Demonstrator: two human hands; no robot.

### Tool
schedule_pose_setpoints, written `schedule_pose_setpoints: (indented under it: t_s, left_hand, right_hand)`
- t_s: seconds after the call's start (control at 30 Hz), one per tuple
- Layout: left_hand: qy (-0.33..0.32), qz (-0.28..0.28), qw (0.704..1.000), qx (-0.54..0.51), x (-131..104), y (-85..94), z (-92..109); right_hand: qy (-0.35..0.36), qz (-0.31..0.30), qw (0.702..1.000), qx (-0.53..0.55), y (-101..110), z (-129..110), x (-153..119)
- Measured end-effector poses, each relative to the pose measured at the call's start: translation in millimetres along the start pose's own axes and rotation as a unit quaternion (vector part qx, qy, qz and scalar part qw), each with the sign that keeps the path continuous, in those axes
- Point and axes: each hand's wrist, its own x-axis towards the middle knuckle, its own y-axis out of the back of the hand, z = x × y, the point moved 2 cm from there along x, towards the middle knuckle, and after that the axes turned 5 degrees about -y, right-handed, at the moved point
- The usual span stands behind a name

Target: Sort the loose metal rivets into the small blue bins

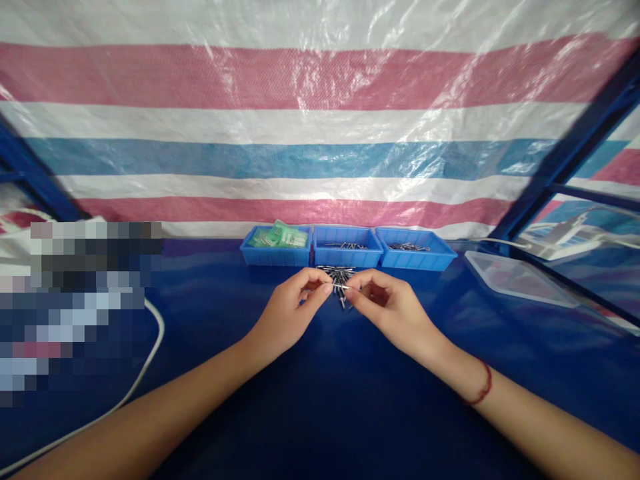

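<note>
My left hand [295, 303] and my right hand [393, 303] meet near the far side of the blue table. Each pinches, between thumb and fingers, one end of a thin silvery metal piece [341, 286], held about level; its exact kind is too small to tell. Just behind and below it lies a pile of slim metal pieces [343, 274], silver and dark, partly hidden by my fingers. Beyond the pile, the middle blue bin [347, 256] holds a few small metal parts.
The left blue bin [277, 257] contains green-and-clear packets [281, 235]; more metal parts lie in the right blue bin [417, 259]. A translucent lid [520, 280] rests at the right. A white cable [161, 327] curves along the left, beside a blurred-out area. Striped sheeting [310, 160] hangs behind.
</note>
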Motion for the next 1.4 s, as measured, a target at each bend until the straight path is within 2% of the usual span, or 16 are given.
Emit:
schedule_pose_setpoints:
  t_s: [0.2, 0.3, 0.4, 0.5, 0.57, 0.7, 0.83, 1.0, 1.23, 1.3, 1.4]
  left_hand:
    - [-0.022, -0.029, 0.996, 0.084, 1.4, 0.6, 0.0]
    - [-0.045, -0.026, 0.987, 0.154, 1.5, 3.6, -0.3]
    - [-0.049, -0.004, 0.977, 0.206, 2.7, 9.4, -2.7]
    - [-0.048, -0.022, 0.962, 0.27, 5.7, 16.0, -6.5]
    - [-0.047, -0.042, 0.947, 0.315, 7.8, 21.2, -9.9]
    - [-0.036, -0.09, 0.904, 0.416, 9.3, 33.6, -20.5]
    - [-0.024, -0.16, 0.891, 0.425, 8.9, 41.4, -31.6]
    - [-0.043, -0.162, 0.899, 0.404, 11.8, 37.9, -30.4]
    - [-0.068, -0.173, 0.9, 0.396, 11.7, 28.5, -19.5]
    - [-0.074, -0.161, 0.909, 0.378, 11.1, 26.9, -17.9]
    - [-0.077, -0.119, 0.937, 0.318, 9.6, 23.5, -14.0]
  right_hand:
    - [0.05, 0.013, 0.997, -0.054, 1.3, -9.1, -3.9]
    - [0.09, 0.034, 0.99, -0.105, 10.5, -11.7, 1.7]
    - [0.112, 0.141, 0.972, -0.15, 37.1, -5.9, 16.7]
    - [0.106, 0.275, 0.933, -0.205, 73.5, 8.3, 35.7]
    - [0.096, 0.326, 0.899, -0.277, 93.9, 19.6, 46.7]
    - [0.076, 0.286, 0.862, -0.412, 109.3, 35.7, 57.9]
    - [0.099, 0.279, 0.862, -0.411, 99.9, 30.4, 52.3]
    - [0.131, 0.233, 0.879, -0.394, 77.0, 19.7, 42.7]
    - [0.133, 0.147, 0.914, -0.354, 49.6, 22.1, 32.8]
    - [0.132, 0.117, 0.926, -0.333, 41.3, 20.3, 28.8]
    - [0.14, 0.052, 0.946, -0.288, 26.9, 13.7, 20.9]
